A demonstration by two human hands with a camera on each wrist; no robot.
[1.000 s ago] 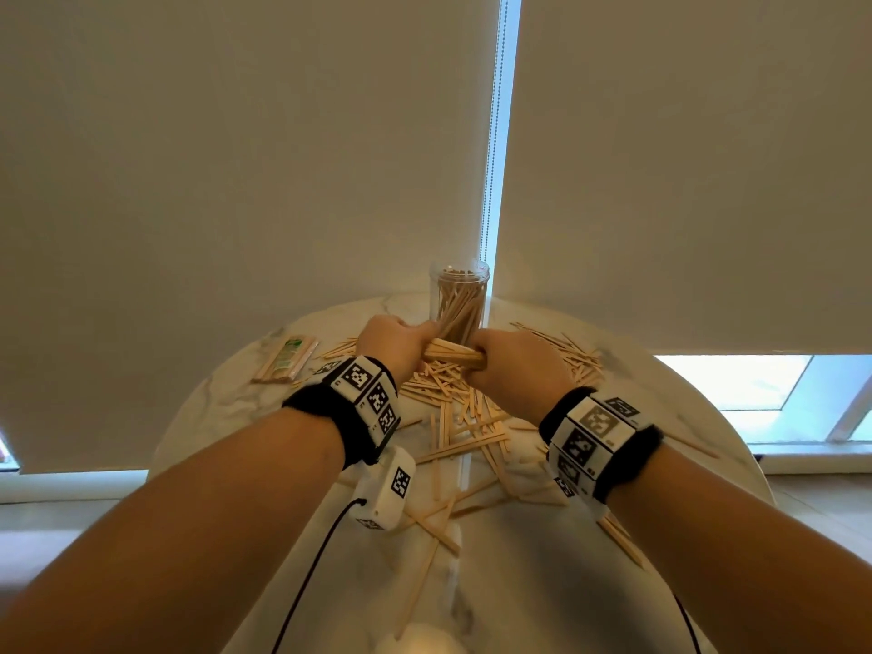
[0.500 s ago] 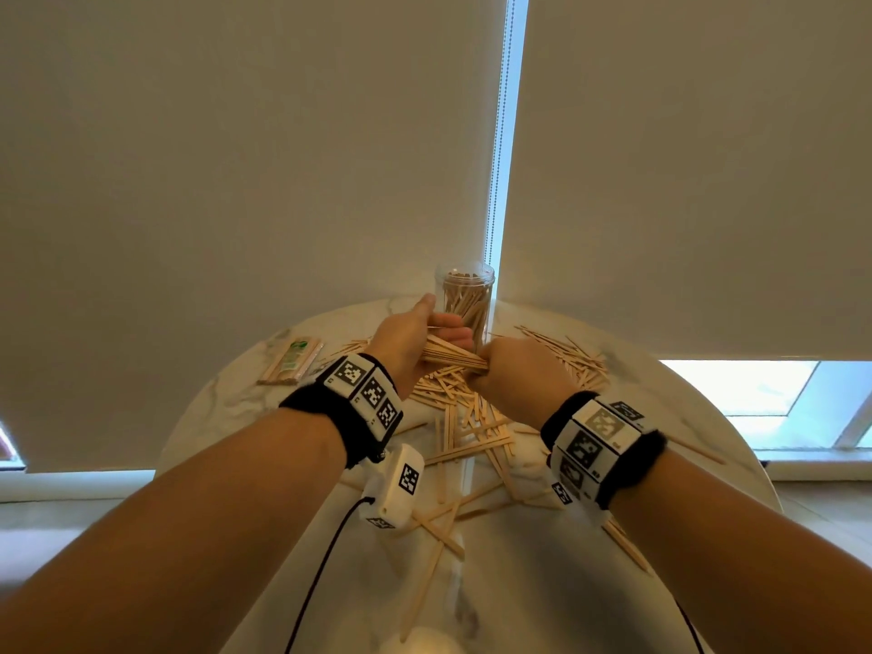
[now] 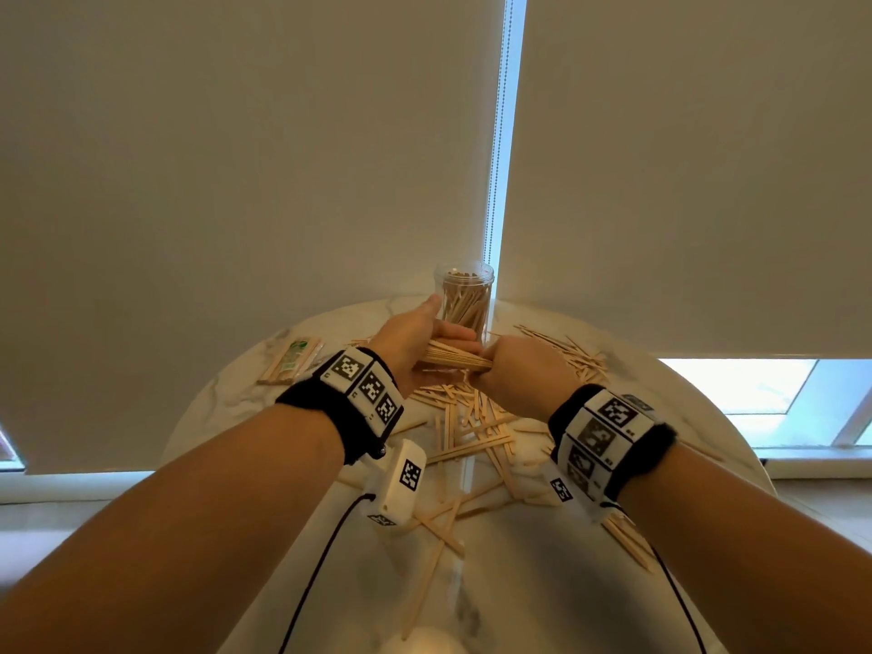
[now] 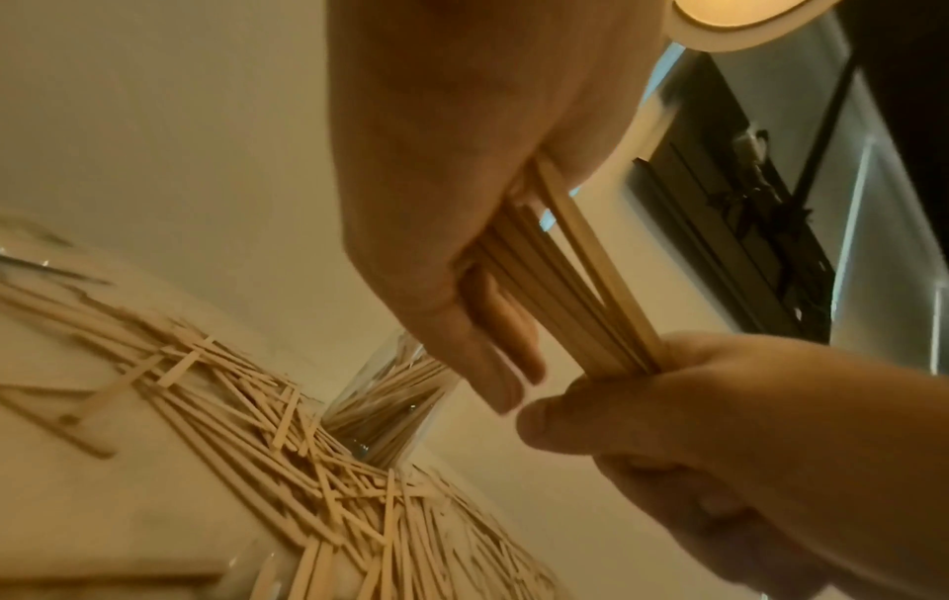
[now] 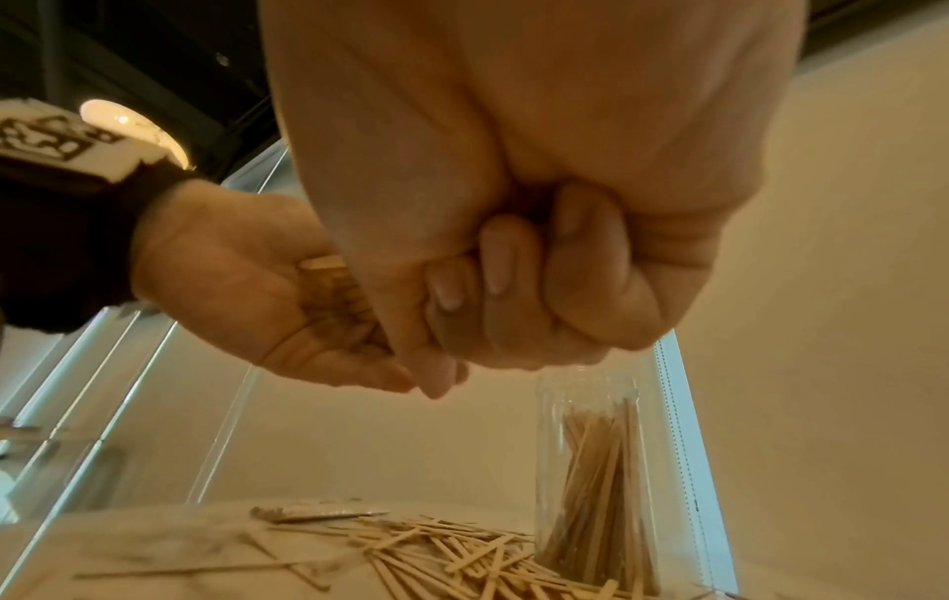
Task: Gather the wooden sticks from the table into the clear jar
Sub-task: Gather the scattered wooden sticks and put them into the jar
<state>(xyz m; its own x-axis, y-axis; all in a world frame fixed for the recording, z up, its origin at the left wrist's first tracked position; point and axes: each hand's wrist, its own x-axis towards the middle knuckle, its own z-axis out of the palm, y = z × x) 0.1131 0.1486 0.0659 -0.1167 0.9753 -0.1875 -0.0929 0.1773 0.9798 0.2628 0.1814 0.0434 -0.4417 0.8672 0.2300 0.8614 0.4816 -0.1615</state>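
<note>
Before jar [image 3: 464, 299]: stick bundle [image 3: 455, 360] roughly level, left-right; right hand [image 3: 519, 370] fisted round; left hand [image 3: 415, 342] fingers extended.

left hand [image 3: 415, 342] uncurled from bundle of sticks [image 3: 455, 358], fingers apparently straightened

The sticks [image 3: 455, 358] are pale wood, thin, flat and smooth, with a dull look. The jar [image 3: 465, 295] is see-through plastic and a bit shiny (you can see the wood inside it). The table [image 3: 542, 573] top looks like white marble with grey lines, smooth and shiny. A small packet [image 3: 290, 361] on it looks like crinkly clear wrap. The wrist bands [image 3: 337, 410] are black fuzzy cloth with hard white blocks. The blinds [image 3: 236, 181] look like plain matt cloth
</note>
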